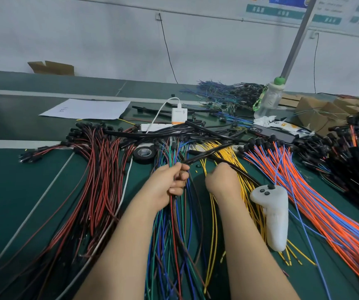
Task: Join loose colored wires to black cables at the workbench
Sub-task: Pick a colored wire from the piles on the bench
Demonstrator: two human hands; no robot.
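My left hand [170,182] curls around a bundle of mixed blue, green and red wires [174,234] at the middle of the green bench, and its fingertips pinch the near end of a black cable [209,153] that runs up and to the right. My right hand [222,180] is curled over the yellow wires [213,224], with its back to the camera; a second black cable [248,175] passes from it to the right. What its fingers hold is hidden. More black cables [174,132] lie crossed behind the hands.
Red-and-black wires [100,180] fan out at left, orange-and-blue wires [317,202] at right. A white controller [274,215] lies beside my right forearm. A tape roll [144,152], charger [179,115], paper sheet [87,109], bottle [269,98] and cardboard boxes [317,113] sit farther back.
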